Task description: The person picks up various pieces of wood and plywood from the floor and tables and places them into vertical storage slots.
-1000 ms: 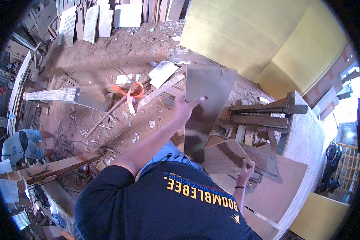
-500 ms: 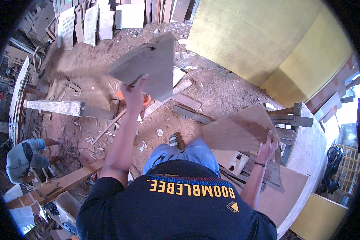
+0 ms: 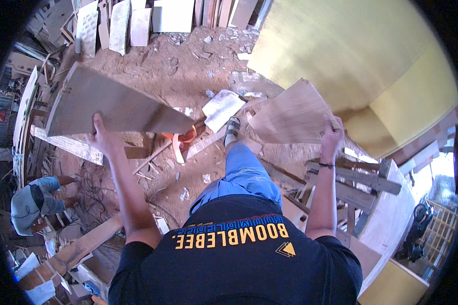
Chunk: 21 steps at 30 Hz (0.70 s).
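Our left hand (image 3: 104,140) is closed on the lower edge of a long brown panel (image 3: 112,104), thumb over its face, fingers hidden behind. Our right hand (image 3: 332,135) grips the right edge of a paler panel (image 3: 292,112). We judge the lifting done: both hang apart above the dirt floor (image 3: 152,66), neither yet set down. Beyond stand yellow sheets (image 3: 336,46) and upright boards (image 3: 173,16).

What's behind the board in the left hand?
A pale beam and an orange strip peek out below the board; whatever else lies behind it is covered.
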Each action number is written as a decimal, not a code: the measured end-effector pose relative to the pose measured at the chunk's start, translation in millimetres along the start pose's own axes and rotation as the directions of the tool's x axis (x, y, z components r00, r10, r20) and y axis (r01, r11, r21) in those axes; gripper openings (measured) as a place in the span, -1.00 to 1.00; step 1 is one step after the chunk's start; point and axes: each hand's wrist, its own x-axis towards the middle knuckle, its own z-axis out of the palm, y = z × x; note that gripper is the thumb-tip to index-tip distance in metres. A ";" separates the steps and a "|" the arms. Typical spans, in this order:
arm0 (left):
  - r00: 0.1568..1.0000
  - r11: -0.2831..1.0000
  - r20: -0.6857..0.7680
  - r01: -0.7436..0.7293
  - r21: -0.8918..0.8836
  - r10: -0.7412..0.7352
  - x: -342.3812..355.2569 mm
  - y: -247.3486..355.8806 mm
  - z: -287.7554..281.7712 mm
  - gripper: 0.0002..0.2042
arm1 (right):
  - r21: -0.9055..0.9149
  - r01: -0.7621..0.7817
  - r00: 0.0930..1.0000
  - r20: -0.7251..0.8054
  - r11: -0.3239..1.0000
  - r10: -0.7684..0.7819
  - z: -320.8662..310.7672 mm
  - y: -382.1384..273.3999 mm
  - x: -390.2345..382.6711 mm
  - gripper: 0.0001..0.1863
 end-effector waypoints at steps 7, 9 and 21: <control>0.993 0.926 -0.105 -0.012 0.378 0.056 72.6 -47.2 65.8 -0.47 | -0.038 0.007 0.998 0.068 0.999 -0.005 138.0 46.0 146.5 -0.89; 0.981 0.899 -0.194 0.058 0.435 0.031 90.4 -45.2 95.2 -0.44 | -0.013 -0.022 0.994 0.106 1.000 0.023 168.2 45.3 181.0 -0.89; 0.974 0.915 -0.113 -0.142 0.377 0.198 250.6 -97.6 236.1 -0.40 | 0.118 -0.021 0.991 0.134 0.993 0.005 299.9 -13.9 356.1 -0.91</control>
